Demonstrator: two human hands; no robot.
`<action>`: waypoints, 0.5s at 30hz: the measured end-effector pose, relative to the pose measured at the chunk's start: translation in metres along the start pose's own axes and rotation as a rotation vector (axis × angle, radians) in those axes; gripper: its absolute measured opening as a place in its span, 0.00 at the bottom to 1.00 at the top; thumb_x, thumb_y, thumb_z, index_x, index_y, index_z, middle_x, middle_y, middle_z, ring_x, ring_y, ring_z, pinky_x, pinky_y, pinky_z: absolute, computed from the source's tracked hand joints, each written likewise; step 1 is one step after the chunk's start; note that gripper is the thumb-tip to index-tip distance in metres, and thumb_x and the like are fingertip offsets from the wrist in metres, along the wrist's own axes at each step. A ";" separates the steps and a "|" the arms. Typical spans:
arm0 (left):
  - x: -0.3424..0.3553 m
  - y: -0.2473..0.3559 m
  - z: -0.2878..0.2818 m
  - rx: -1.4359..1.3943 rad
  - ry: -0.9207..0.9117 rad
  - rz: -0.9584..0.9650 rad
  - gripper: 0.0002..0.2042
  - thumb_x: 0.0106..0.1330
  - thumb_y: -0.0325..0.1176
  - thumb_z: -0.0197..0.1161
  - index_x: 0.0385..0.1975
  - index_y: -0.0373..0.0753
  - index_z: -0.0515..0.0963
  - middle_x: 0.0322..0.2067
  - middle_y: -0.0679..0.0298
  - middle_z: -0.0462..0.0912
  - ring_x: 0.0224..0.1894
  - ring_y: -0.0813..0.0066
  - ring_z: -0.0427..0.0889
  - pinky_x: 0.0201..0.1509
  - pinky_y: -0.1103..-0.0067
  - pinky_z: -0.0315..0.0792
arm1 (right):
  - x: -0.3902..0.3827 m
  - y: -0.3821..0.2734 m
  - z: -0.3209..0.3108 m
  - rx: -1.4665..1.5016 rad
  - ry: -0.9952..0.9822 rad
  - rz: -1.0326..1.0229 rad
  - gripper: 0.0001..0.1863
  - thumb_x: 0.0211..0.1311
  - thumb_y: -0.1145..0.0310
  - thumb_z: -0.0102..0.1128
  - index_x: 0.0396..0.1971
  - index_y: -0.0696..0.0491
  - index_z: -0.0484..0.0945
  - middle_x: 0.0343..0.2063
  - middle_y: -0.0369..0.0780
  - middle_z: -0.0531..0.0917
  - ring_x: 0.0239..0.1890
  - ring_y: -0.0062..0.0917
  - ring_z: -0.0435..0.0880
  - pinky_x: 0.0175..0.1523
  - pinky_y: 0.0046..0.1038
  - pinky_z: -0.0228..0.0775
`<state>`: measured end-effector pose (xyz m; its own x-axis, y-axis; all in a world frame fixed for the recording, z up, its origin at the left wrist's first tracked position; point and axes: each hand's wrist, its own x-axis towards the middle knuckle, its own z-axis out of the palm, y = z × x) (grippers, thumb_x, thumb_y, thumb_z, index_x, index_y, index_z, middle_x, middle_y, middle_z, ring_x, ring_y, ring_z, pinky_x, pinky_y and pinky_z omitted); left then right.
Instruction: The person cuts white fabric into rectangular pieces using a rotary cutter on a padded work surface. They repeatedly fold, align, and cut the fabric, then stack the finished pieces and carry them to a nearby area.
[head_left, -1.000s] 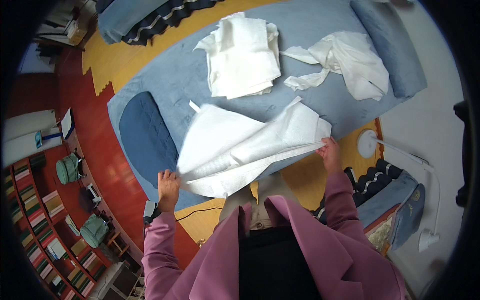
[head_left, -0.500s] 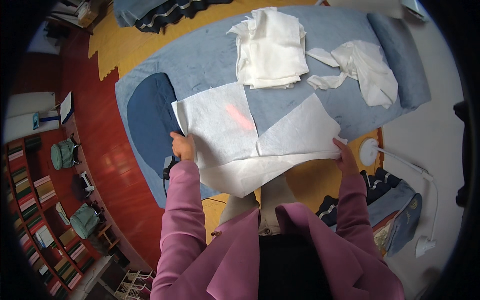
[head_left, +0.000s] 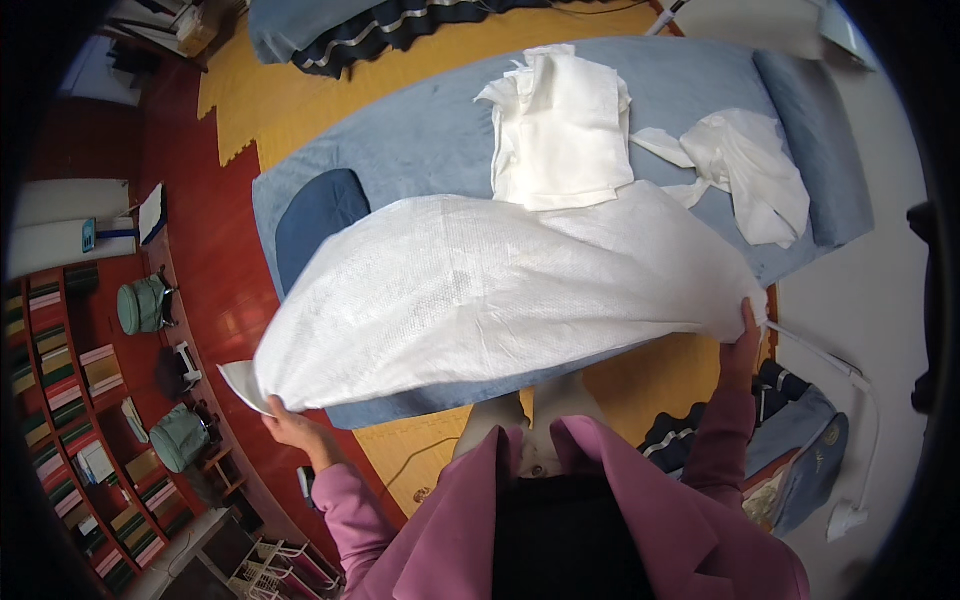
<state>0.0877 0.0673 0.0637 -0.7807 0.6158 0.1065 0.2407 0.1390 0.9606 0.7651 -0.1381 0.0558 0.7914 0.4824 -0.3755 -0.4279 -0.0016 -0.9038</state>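
Note:
A white, thin fabric sheet (head_left: 450,300) is stretched wide and billows over the near part of a blue-grey padded bed (head_left: 420,150). My left hand (head_left: 298,428) pinches its near left corner, out past the bed's near edge. At the right, my right hand (head_left: 742,348) grips the opposite end, where the fabric bunches at the fingers. Behind the sheet lies a stack of folded white cloths (head_left: 560,135), partly covered along its near edge. A crumpled white cloth (head_left: 750,170) rests to the right of the stack. The sheet hides much of a dark blue pad (head_left: 325,215).
A blue-grey bolster (head_left: 810,145) lies across the bed's right end. A white lamp arm (head_left: 820,350) rises at the right, beside folded blue covers (head_left: 790,450). At left stand a bookshelf (head_left: 90,400) and green stools (head_left: 180,437). Another covered bed (head_left: 330,35) is beyond.
The folded sheet has been opened out wide and now billows. My left hand has moved left and nearer, my right hand farther right. The dark blue pad has become mostly covered.

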 end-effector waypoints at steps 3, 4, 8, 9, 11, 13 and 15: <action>-0.013 -0.060 -0.009 0.115 0.006 -0.181 0.11 0.69 0.34 0.62 0.34 0.30 0.76 0.28 0.66 0.77 0.30 0.78 0.71 0.37 0.75 0.68 | 0.019 0.039 -0.022 -0.143 0.044 -0.002 0.23 0.68 0.66 0.62 0.59 0.60 0.74 0.55 0.41 0.79 0.56 0.29 0.79 0.60 0.32 0.71; -0.017 -0.080 -0.009 0.083 -0.026 -0.174 0.11 0.69 0.34 0.62 0.32 0.31 0.75 0.27 0.68 0.75 0.29 0.79 0.69 0.36 0.76 0.67 | 0.026 0.049 -0.030 -0.150 0.056 0.016 0.23 0.67 0.66 0.63 0.58 0.60 0.75 0.55 0.41 0.79 0.55 0.29 0.80 0.59 0.31 0.71; -0.039 -0.138 -0.021 0.125 -0.025 -0.256 0.11 0.68 0.33 0.63 0.28 0.32 0.74 0.26 0.70 0.74 0.29 0.81 0.68 0.34 0.77 0.66 | 0.048 0.081 -0.052 -0.296 0.179 0.077 0.23 0.63 0.66 0.67 0.56 0.61 0.77 0.50 0.40 0.82 0.50 0.30 0.81 0.55 0.30 0.72; -0.044 -0.149 -0.023 0.128 -0.019 -0.287 0.11 0.68 0.33 0.63 0.28 0.32 0.74 0.26 0.70 0.74 0.29 0.81 0.68 0.34 0.77 0.66 | 0.053 0.087 -0.056 -0.331 0.221 0.108 0.24 0.62 0.66 0.68 0.55 0.62 0.77 0.50 0.41 0.82 0.50 0.30 0.81 0.54 0.31 0.73; -0.047 -0.163 -0.028 0.183 0.015 -0.330 0.11 0.66 0.33 0.64 0.27 0.31 0.74 0.25 0.70 0.73 0.28 0.80 0.68 0.32 0.76 0.64 | 0.063 0.099 -0.064 -0.383 0.258 0.135 0.26 0.60 0.65 0.70 0.55 0.62 0.77 0.50 0.41 0.82 0.48 0.30 0.81 0.53 0.31 0.73; -0.048 -0.172 -0.031 0.227 0.044 -0.344 0.12 0.65 0.33 0.64 0.27 0.30 0.74 0.24 0.69 0.73 0.27 0.80 0.68 0.31 0.76 0.62 | 0.072 0.109 -0.072 -0.433 0.301 0.148 0.27 0.58 0.65 0.72 0.55 0.62 0.77 0.49 0.41 0.82 0.47 0.31 0.82 0.52 0.32 0.73; -0.048 -0.176 -0.035 0.244 0.046 -0.337 0.12 0.64 0.32 0.64 0.26 0.30 0.74 0.23 0.68 0.72 0.27 0.79 0.67 0.30 0.76 0.61 | 0.081 0.118 -0.082 -0.481 0.334 0.142 0.27 0.57 0.64 0.73 0.53 0.62 0.79 0.48 0.42 0.83 0.45 0.31 0.82 0.50 0.32 0.73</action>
<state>0.0628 -0.0143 -0.1017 -0.8625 0.4701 -0.1872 0.0925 0.5102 0.8551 0.8146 -0.1712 -0.0980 0.8687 0.1477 -0.4728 -0.3551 -0.4799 -0.8023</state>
